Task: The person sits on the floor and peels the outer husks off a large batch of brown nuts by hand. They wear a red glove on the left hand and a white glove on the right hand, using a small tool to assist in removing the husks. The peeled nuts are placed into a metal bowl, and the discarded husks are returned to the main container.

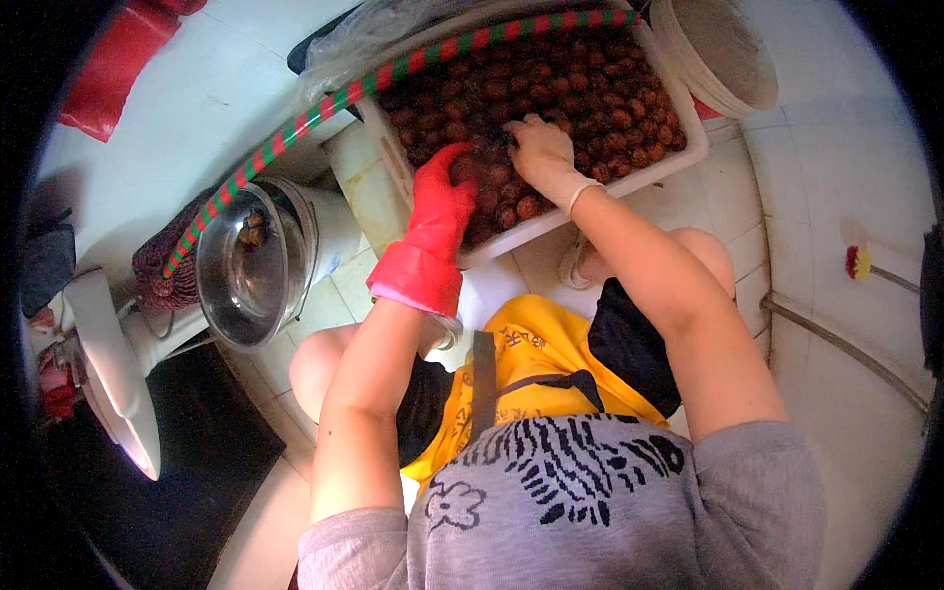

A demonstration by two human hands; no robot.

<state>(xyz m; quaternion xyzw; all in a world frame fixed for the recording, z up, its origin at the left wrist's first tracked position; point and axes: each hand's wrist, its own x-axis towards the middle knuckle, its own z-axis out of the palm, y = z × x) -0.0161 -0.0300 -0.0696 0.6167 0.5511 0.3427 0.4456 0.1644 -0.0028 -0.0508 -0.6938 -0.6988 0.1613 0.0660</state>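
A white plastic crate (682,96) full of wet-looking brown walnuts (590,81) stands in front of me. My left hand (442,195), in a thick red rubber glove, is over its near left part, with thumb and fingers curled around a walnut (463,171). Beside it, my right hand (544,151) wears a thin whitish glove and reaches into the middle of the pile. Its fingertips point down and left at something dark among the nuts. What they touch there is blurred and partly hidden.
A red-and-green striped pole (295,129) slants along the crate's far side. At left, a metal bowl (247,295) with a few walnuts rests against a white bucket (324,228), near a dark mesh sack (158,254). Another pale bucket (719,55) stands far right. Clear plastic sheeting (346,48) lies behind.
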